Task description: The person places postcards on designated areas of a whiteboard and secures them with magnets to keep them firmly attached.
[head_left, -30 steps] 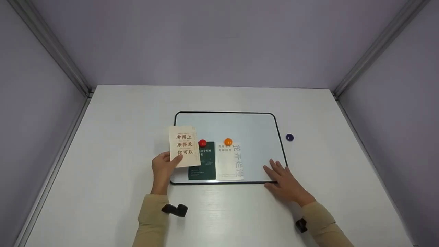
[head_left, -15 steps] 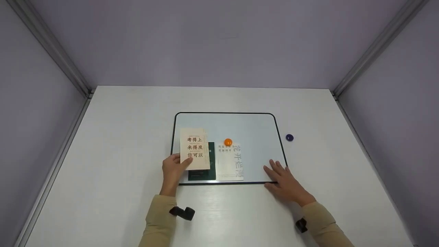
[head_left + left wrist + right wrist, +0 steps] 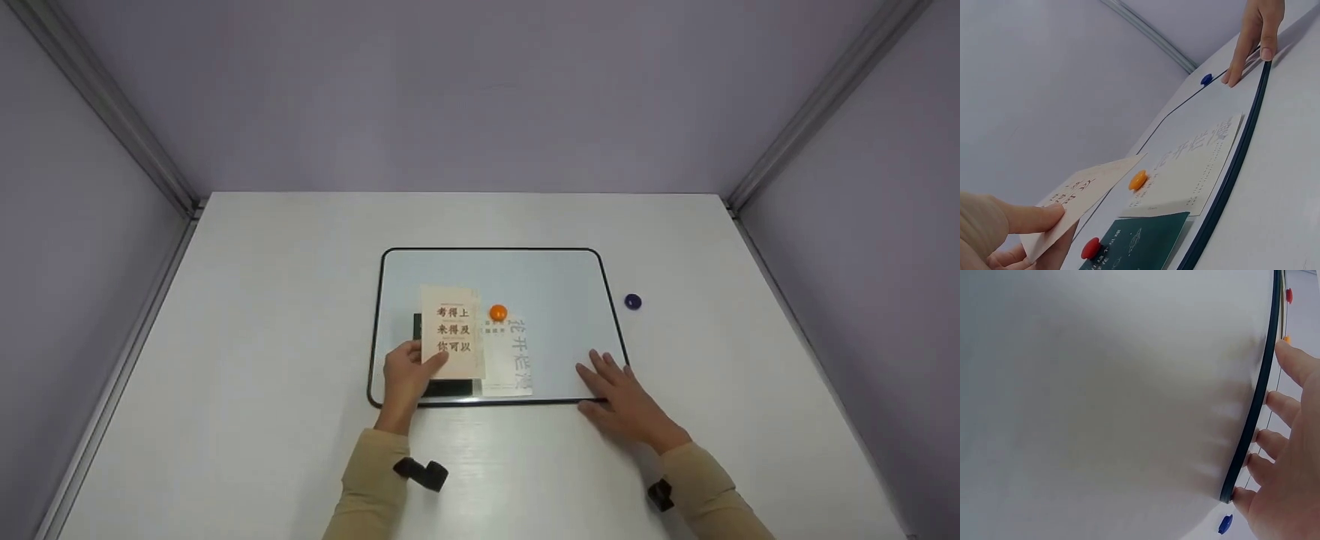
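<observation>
A white magnetic board (image 3: 570, 285) with a black rim lies flat in the middle of the table. My left hand (image 3: 411, 373) pinches a beige card (image 3: 451, 341) printed with red-brown characters and holds it tilted above a dark green card (image 3: 447, 388). In the left wrist view a red magnet (image 3: 1090, 247) sits on the green card (image 3: 1140, 244) under the raised beige card (image 3: 1081, 194). An orange magnet (image 3: 498, 313) pins a white card (image 3: 511, 358) beside it. My right hand (image 3: 613, 381) lies flat with straight fingers on the board's near right corner.
A blue magnet (image 3: 633, 301) lies on the white table (image 3: 262, 337) just right of the board; it also shows in the right wrist view as the blue magnet (image 3: 1225, 523). Lilac walls with metal corner rails close in the left, back and right sides.
My left hand has carried the beige card rightwards from the board's left edge to over the green card, hiding the red magnet from the head view. The right hand has stayed put.
</observation>
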`<state>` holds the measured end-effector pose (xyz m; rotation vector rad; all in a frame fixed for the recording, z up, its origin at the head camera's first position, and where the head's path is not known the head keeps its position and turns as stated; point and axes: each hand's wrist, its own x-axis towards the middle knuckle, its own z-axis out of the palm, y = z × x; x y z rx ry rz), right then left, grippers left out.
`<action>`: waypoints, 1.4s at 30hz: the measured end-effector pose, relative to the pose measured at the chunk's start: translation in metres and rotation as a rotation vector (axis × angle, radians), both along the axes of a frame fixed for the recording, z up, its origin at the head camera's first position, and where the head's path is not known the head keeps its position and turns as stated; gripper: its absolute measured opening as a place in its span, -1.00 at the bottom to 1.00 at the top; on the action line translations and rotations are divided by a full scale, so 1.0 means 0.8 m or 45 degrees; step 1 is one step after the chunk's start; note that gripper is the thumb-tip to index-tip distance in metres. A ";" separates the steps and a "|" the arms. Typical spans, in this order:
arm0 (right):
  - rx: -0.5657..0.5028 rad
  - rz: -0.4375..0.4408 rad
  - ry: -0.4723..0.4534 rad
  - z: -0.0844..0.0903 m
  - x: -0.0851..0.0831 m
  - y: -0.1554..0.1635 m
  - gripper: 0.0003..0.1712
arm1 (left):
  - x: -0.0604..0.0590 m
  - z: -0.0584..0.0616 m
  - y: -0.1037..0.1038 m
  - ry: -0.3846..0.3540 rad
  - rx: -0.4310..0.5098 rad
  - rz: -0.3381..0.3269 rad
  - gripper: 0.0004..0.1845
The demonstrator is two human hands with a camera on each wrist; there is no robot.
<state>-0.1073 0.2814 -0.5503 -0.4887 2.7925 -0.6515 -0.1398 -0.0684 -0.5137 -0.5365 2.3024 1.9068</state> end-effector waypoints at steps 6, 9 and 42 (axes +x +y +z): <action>0.004 0.008 -0.002 0.000 -0.001 0.001 -0.26 | 0.001 -0.003 0.013 -0.029 0.035 -0.028 -0.58; 0.002 0.008 0.003 0.001 -0.001 0.001 -0.26 | 0.001 -0.004 0.019 -0.024 0.041 -0.042 -0.57; 0.002 -0.009 -0.006 0.001 -0.004 0.000 -0.28 | 0.007 -0.018 0.087 -0.014 0.044 -0.179 -0.60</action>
